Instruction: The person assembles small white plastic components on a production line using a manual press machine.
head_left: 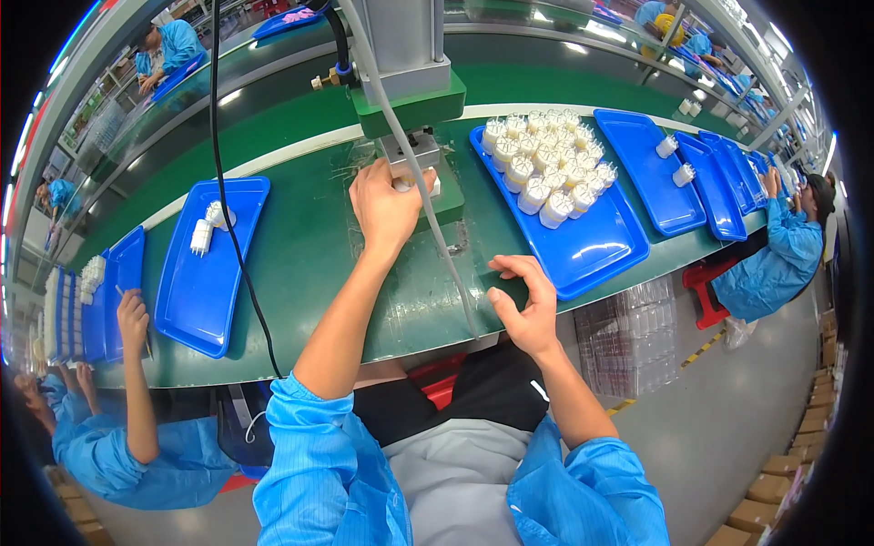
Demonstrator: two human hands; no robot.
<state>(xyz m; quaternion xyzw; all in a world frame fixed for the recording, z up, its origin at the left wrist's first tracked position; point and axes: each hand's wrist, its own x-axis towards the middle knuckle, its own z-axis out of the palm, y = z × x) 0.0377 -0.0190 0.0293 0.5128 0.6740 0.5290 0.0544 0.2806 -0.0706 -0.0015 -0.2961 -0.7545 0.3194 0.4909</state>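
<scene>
The left hand is holding a white plastic part beneath the pneumatic press, while the right hand is hovering empty and half-curled over the green counter; beside it, a blue tray is carrying clustered white cylindrical parts

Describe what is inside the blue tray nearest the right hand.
The blue tray holds many white cylindrical pieces, crowded toward its far end. The tray floor directly beneath them is hidden.
</scene>
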